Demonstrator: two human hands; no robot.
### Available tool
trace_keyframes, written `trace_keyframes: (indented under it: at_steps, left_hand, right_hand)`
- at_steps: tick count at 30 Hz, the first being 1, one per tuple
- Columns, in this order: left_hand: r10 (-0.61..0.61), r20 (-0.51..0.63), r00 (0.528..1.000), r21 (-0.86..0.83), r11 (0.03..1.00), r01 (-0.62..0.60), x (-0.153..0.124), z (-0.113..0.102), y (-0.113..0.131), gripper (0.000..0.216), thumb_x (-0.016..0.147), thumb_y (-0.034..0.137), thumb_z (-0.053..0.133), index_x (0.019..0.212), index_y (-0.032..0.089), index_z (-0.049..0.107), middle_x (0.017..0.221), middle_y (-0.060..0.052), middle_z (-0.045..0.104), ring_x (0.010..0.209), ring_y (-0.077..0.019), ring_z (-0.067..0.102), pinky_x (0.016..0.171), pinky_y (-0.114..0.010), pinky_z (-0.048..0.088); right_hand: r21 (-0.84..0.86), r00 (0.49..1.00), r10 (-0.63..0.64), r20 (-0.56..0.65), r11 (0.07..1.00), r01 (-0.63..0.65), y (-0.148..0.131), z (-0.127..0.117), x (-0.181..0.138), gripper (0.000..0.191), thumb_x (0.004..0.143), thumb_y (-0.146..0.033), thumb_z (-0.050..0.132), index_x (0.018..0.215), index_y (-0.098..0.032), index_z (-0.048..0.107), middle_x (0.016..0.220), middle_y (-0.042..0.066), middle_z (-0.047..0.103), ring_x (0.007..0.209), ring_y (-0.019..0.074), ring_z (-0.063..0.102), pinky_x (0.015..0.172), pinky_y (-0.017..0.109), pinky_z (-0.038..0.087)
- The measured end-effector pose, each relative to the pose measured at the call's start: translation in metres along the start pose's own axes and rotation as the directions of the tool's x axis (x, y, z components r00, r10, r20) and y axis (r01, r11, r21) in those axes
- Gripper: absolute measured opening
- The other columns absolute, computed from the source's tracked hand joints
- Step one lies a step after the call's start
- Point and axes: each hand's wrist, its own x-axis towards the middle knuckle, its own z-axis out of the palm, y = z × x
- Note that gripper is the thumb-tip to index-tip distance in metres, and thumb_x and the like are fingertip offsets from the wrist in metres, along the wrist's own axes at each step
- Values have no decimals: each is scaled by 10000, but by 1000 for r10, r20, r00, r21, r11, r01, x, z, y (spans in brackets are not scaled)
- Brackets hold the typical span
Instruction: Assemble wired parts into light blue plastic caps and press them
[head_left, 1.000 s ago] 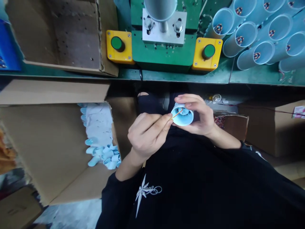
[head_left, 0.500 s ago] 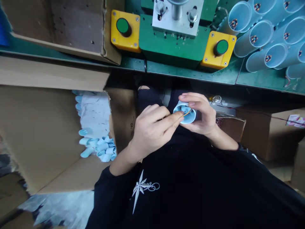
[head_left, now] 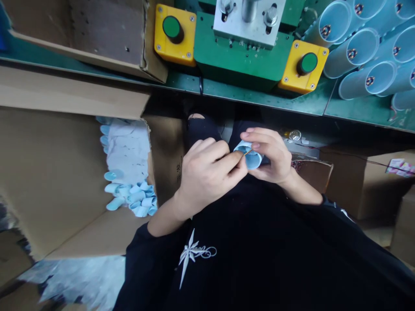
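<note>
My right hand (head_left: 272, 156) is wrapped round a light-blue plastic cylinder (head_left: 254, 161), its open end tilted up toward me above my lap. Inside the cylinder some moulded parts show, too small to make out. A thin orange-yellow wire (head_left: 247, 152) comes out of the opening. The fingertips of my left hand (head_left: 210, 172) pinch this wire at the cylinder's left rim. The right index finger lies near the wire's other visible end; I cannot tell whether it touches.
A green press base (head_left: 240, 65) with a metal block stands ahead, between two yellow button boxes (head_left: 175, 34) (head_left: 304, 67). Several blue cylinders with small copper coils (head_left: 359, 47) stand at the right on the green bench. A carton (head_left: 48, 172) of blue cylinders (head_left: 139, 196) is at my left.
My left hand has drawn slightly left, and the wire now stretches straighter from the opening. The cylinder has tipped and shifted a little left in my right hand. The view has shifted slightly.
</note>
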Motion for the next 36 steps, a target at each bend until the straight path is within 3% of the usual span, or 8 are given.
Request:
trace_keyframes:
  at_steps: [4,8,15,20,25,29,32,36]
  left_hand:
    - [-60,36,998,19,998,60,4,-5,7,359,1016,148,614,665,223,634,653,7,540,655,-161,534,604,-375,399]
    - [-179,133,975,-101,976,193,10,-11,11,403,1055,148,547,669,232,628,673,7,570,699,-153,610,658,-355,485]
    - [-108,39,993,3,994,108,5,-3,8,234,1033,237,646,825,202,747,653,4,588,667,-161,591,656,-341,437]
    - [-69,-13,998,54,996,70,-1,0,9,134,1033,234,663,1034,200,793,682,6,602,659,-160,562,655,-350,395]
    - [-54,-34,998,84,995,57,-2,-3,9,172,1030,211,656,905,212,775,649,9,554,648,-162,507,644,-360,341]
    - [-165,80,983,-19,986,167,1,-9,8,358,1055,171,593,703,211,645,645,8,494,684,-171,506,682,-364,360]
    - [-216,186,959,-72,970,232,4,-11,6,345,1063,180,582,725,216,642,690,2,500,742,-183,547,739,-363,412]
    - [-190,240,952,18,981,191,6,-10,4,310,1059,176,553,781,199,689,735,-22,565,768,-205,588,765,-379,460]
  right_hand:
    - [29,997,-60,46,998,58,-3,2,1,301,970,-428,744,1241,-328,661,1333,51,769,1270,295,731,1079,554,613]
    - [109,992,63,105,991,-74,-4,6,1,317,956,-498,752,1194,-304,671,1297,71,779,1266,308,729,1105,581,595]
    - [266,993,117,27,956,-120,-2,7,5,457,879,-454,863,1227,-291,615,1307,80,759,1247,307,739,1166,589,581]
    - [196,997,-19,-81,980,34,-1,11,11,467,890,-448,856,1261,-312,606,1281,50,770,1181,290,766,1038,561,663]
    - [190,995,-42,-90,980,59,-5,11,13,487,889,-429,868,1286,-319,609,1284,48,772,1174,291,770,1002,535,677]
    - [150,997,-71,-29,986,74,-8,11,12,457,928,-432,832,1299,-306,598,1299,49,771,1193,284,762,980,529,677]
    - [130,995,-97,-24,986,100,-7,12,11,495,922,-416,841,1333,-303,590,1323,53,764,1220,289,754,1007,538,668]
    - [130,992,-126,-16,983,127,-5,10,13,549,916,-349,847,1396,-319,582,1349,41,756,1247,281,745,1041,529,664]
